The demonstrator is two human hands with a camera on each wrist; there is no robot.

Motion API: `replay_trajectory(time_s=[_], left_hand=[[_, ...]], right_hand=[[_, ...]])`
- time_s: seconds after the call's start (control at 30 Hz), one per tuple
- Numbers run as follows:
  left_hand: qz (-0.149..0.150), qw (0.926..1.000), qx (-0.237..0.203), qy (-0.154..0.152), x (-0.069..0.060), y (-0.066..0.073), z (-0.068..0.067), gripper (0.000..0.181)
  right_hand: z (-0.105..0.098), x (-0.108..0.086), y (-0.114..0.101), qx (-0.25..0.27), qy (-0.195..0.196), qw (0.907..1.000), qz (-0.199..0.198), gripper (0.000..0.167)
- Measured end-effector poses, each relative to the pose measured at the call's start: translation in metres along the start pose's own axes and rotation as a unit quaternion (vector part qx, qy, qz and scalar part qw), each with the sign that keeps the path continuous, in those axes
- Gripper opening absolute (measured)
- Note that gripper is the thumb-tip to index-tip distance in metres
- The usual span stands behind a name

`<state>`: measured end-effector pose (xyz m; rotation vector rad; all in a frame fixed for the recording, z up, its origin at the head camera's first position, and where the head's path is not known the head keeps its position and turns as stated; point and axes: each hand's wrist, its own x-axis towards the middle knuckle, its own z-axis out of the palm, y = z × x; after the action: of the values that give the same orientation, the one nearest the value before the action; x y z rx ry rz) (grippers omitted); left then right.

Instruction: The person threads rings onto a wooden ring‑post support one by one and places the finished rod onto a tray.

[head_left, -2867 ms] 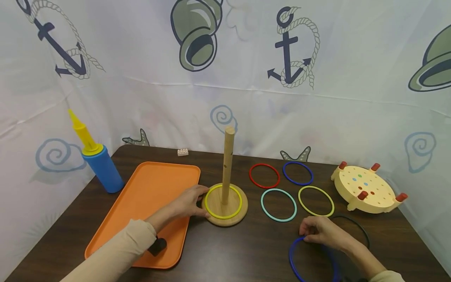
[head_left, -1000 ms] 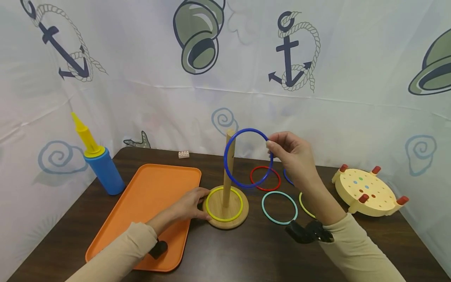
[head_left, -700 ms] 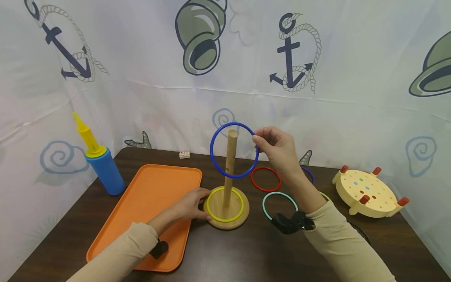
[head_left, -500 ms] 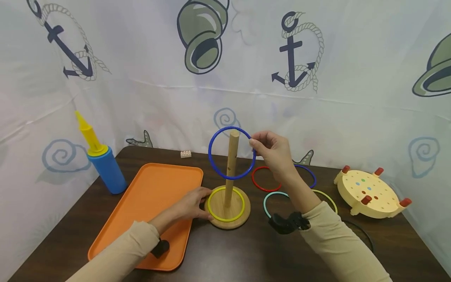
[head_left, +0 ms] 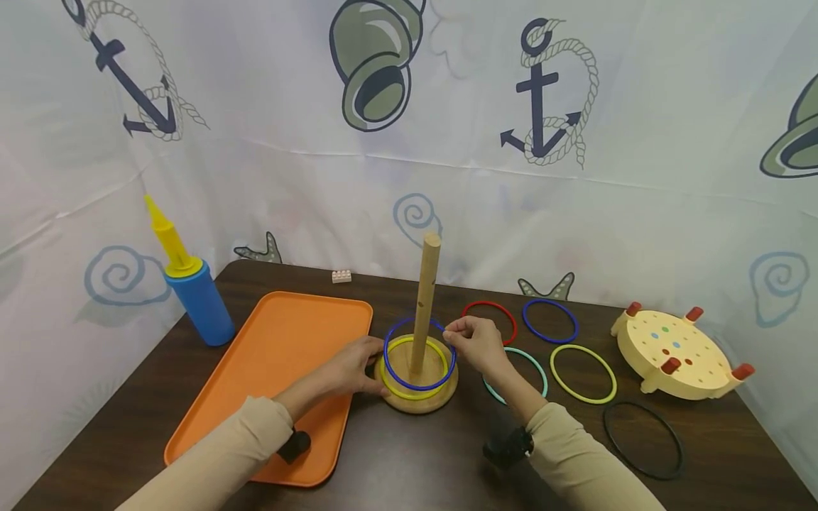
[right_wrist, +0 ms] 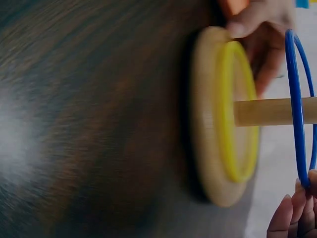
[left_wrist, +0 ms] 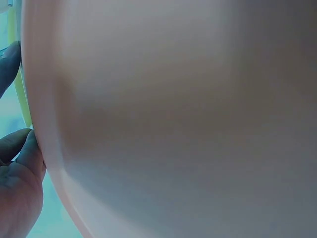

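In the head view, your right hand (head_left: 478, 344) pinches the blue ring (head_left: 418, 388) at its right side; the ring encircles the wooden peg (head_left: 424, 298), above the yellow ring (head_left: 412, 398) lying on the round base (head_left: 422, 408). Your left hand (head_left: 351, 367) grips the base's left rim between thumb and fingers. The orange tray (head_left: 303, 330) lies to the left on the bench (head_left: 409, 461).

In the left wrist view, a blurred surface (left_wrist: 158, 99) fills most of it; you cannot tell what the fingers (left_wrist: 22, 183) at its left edge hold.

In the right wrist view, your fingertips hold the blue ring apart from the yellow one.
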<state>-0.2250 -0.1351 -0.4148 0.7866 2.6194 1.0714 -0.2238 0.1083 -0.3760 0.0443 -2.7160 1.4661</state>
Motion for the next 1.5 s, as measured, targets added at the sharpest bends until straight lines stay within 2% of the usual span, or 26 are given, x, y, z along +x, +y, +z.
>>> replay_trajectory(time_s=[0.07, 0.23, 0.47, 0.7, 0.87, 1.07, 1.5], left_hand=[[0.001, 1.0000, 0.001, 0.000, 0.000, 0.000, 0.000, 0.068], [0.000, 1.0000, 0.006, 0.000, 0.000, -0.001, 0.000, 0.071], [0.007, 0.9997, 0.024, 0.001, -0.001, -0.002, -0.001, 0.076], [0.012, 0.9997, 0.023, -0.001, -0.001, -0.001, -0.001, 0.078], [0.010, 0.9996, 0.026, 0.004, -0.002, 0.000, -0.002, 0.078], [0.005, 0.9999, 0.010, 0.005, -0.002, 0.001, -0.001, 0.078], [0.007, 0.9999, 0.013, 0.007, -0.003, 0.001, -0.002, 0.079]], right_hand=[[0.006, 0.000, 0.007, 0.001, -0.005, 0.9999, 0.012, 0.008], [0.014, 0.002, 0.015, -0.018, -0.009, 0.9998, 0.001, 0.006], [0.019, 0.006, 0.017, -0.065, -0.006, 0.9979, -0.007, 0.005], [0.022, 0.009, 0.018, -0.088, 0.006, 0.9958, -0.024, 0.005], [0.025, 0.009, 0.021, -0.095, 0.016, 0.9944, -0.043, 0.005], [0.029, 0.011, 0.020, -0.103, 0.023, 0.9937, -0.038, 0.006], [0.032, 0.011, 0.021, -0.112, 0.031, 0.9917, -0.054, 0.006]])
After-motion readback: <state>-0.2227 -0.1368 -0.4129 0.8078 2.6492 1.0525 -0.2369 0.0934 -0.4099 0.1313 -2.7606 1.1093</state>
